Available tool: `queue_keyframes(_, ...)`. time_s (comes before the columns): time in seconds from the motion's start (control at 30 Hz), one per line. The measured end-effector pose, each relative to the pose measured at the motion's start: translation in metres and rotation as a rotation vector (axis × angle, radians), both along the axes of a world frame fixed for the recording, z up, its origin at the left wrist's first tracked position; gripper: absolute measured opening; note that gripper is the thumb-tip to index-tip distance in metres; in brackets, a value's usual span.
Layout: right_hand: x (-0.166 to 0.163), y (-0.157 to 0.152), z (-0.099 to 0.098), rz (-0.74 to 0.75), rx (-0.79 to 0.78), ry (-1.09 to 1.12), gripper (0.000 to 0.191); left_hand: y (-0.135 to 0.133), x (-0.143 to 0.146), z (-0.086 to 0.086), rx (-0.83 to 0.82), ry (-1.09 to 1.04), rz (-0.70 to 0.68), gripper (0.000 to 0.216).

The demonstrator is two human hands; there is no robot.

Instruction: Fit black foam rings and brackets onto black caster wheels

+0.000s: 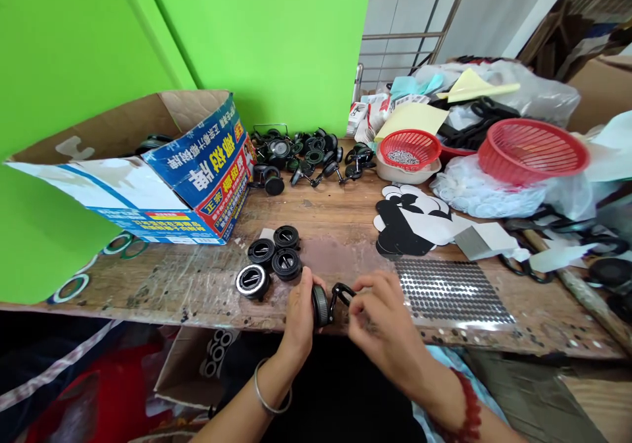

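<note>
My left hand point(299, 311) is closed around a black round part with a ribbed rim point(320, 306), held on edge above the front of the table. A black bracket with a loop point(340, 293) sticks out from its right side. Close to that loop is my right hand point(380, 314), its fingers curled and thumb and forefinger drawn together; whatever they pinch is hidden. Left of my hands lie several black round parts point(286, 263) with slotted centres, and one with a white ring point(253, 281). A sheet of small dark dots point(451, 293) lies right of my right hand.
An open cardboard box point(197, 166) stands at the left against the green panel. Black parts point(311, 153) are heaped at the back. Red baskets point(533, 150), black and white cutouts point(415, 222), scissors point(526, 268) and a wooden-handled tool point(582, 291) crowd the right side.
</note>
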State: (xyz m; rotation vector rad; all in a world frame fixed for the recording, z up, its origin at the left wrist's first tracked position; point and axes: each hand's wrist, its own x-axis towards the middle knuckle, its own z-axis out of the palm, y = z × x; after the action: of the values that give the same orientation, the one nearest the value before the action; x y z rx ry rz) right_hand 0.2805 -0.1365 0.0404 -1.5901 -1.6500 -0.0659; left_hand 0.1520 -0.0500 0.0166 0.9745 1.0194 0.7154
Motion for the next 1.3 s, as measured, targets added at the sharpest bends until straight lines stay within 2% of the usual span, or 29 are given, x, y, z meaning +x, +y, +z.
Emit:
queue_keyframes(0.1,-0.024,0.000,0.000,0.040,-0.011,0.026,0.022,-0.001,-0.001,0.002,0.075,0.018,-0.001,0.065)
queue_keyframes(0.27,-0.025,0.004,-0.005,0.064,-0.076,-0.010,0.020,-0.003,-0.001,0.002,0.167,0.047,0.010,0.066)
queue_keyframes(0.4,-0.021,-0.004,0.000,0.138,-0.096,-0.086,0.022,-0.003,-0.002,0.000,0.040,0.008,0.015,0.065)
queue_keyframes(0.47,-0.022,-0.012,0.002,0.178,-0.094,-0.184,0.031,-0.002,-0.002,0.000,-0.029,-0.024,0.034,0.063)
queue_keyframes(0.6,-0.025,-0.029,0.000,0.174,-0.139,-0.394,0.053,0.003,-0.003,0.003,0.010,-0.051,0.062,0.060)
queue_keyframes(0.67,-0.018,-0.032,-0.002,0.176,-0.159,-0.380,0.053,0.004,-0.002,0.004,0.014,-0.057,0.041,0.061)
queue_keyframes(0.7,-0.010,-0.031,-0.003,0.166,-0.146,-0.331,0.048,0.004,-0.002,0.005,-0.001,-0.059,0.023,0.062)
queue_keyframes(0.77,0.017,-0.024,-0.007,0.064,-0.093,-0.208,0.028,0.004,-0.001,0.006,-0.052,-0.062,-0.015,0.064)
queue_keyframes(0.83,0.052,-0.010,-0.014,-0.183,-0.057,-0.148,0.016,0.003,0.000,0.006,-0.099,-0.062,-0.032,0.064)
queue_keyframes(0.9,0.085,0.004,-0.024,-0.420,-0.150,-0.184,0.018,0.002,0.001,0.005,-0.123,-0.065,-0.025,0.064)
queue_keyframes(0.97,0.107,0.017,-0.035,-0.524,-0.283,-0.238,0.019,0.003,0.001,0.003,-0.132,-0.073,-0.015,0.064)
queue_keyframes(1.1,0.117,0.031,-0.049,-0.523,-0.380,-0.304,0.020,0.005,0.002,0.001,-0.131,-0.093,-0.020,0.064)
queue_keyframes(1.3,0.109,0.037,-0.051,-0.498,-0.403,-0.376,0.017,0.005,0.003,0.001,-0.149,-0.085,-0.012,0.065)
